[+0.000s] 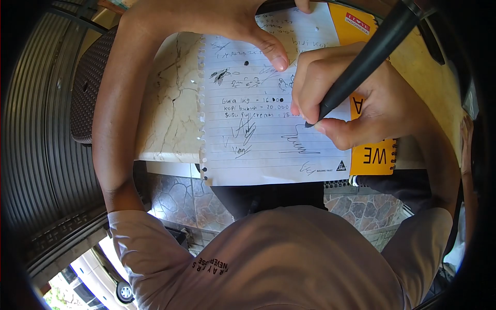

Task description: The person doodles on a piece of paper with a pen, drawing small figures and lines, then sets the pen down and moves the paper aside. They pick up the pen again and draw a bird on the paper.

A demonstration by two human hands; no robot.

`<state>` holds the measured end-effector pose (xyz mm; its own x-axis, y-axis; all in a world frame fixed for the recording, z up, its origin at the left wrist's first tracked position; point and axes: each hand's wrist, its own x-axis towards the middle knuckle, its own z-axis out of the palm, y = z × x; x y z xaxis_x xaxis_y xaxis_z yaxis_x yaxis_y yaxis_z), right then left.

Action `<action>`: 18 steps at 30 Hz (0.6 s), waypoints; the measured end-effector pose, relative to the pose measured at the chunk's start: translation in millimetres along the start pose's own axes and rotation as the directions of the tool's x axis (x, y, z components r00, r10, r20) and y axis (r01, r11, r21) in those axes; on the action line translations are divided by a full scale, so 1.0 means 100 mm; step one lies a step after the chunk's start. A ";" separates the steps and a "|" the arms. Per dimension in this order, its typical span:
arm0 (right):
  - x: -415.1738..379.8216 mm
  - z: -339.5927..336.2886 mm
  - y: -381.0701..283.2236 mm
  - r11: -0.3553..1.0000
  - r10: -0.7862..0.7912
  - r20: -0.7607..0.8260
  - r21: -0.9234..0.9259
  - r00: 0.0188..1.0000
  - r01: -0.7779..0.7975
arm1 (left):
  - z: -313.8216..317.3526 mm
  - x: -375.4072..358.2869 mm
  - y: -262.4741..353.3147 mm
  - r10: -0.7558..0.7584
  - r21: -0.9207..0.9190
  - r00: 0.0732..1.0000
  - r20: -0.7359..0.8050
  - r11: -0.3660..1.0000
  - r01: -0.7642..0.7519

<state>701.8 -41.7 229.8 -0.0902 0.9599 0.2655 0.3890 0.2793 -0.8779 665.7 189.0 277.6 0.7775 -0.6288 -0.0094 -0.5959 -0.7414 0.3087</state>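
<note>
My right hand (346, 93) pinches a thick black pen (367, 59) between thumb and fingers, its tip touching a lined sheet of paper (268, 173). Handwritten item lines with numbers, scribbles and signature-like marks cover much of the page. Across the sheet's top lies my left hand (222, 18), thumb stretched out on the paper; its other fingers are partly cut off by the frame's upper edge. Torn spiral holes run down the sheet's left side. Under its right side is a yellow spiral notebook (369, 161), partly covered by my right hand.
The sheet rests on a cream, marble-look table (168, 103). A brown woven chair (90, 88) stands at the left, beside a ribbed shutter (44, 144). Stone-patterned floor (178, 199) shows below the table, and a parked car (98, 276) at lower left.
</note>
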 end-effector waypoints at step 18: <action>-0.03 0.04 -0.02 0.996 0.015 -0.159 0.087 0.987 -0.001 | -0.01 0.02 0.02 -0.003 0.011 1.000 0.014 1.000 0.003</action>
<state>697.9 -45.1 228.8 0.0630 0.9478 0.3125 0.3078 0.2795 -0.9095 666.2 187.0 279.6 0.7764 -0.6298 -0.0239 -0.5957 -0.7458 0.2983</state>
